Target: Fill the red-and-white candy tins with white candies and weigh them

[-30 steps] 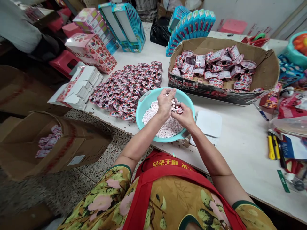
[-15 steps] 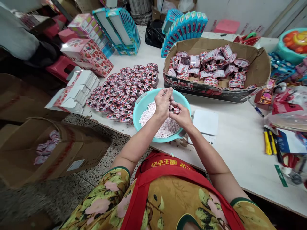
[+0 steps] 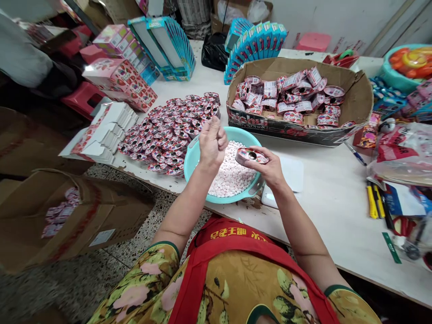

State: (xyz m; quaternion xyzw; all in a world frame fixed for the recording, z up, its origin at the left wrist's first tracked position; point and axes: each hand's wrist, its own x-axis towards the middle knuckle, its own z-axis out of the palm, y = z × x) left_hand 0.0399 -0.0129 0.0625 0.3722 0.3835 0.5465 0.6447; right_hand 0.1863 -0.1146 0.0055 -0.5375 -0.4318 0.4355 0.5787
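Note:
A teal bowl of small white and pink candies sits at the table's near edge. My right hand holds a small red-and-pink round tin over the bowl, its dark hole facing up. My left hand hovers over the bowl's left rim, fingers curled together; what they hold, if anything, is hidden. A spread of the same tins lies left of the bowl.
A cardboard box holding more tins stands behind the bowl. Pink cartons, flat white cartons and blue display packs crowd the far left. Yellow cutters and bags lie right. An open carton sits on the floor.
My hands were together over the bowl with the tin between them. They have come apart: the left moved left and up, the right holds the tin alone.

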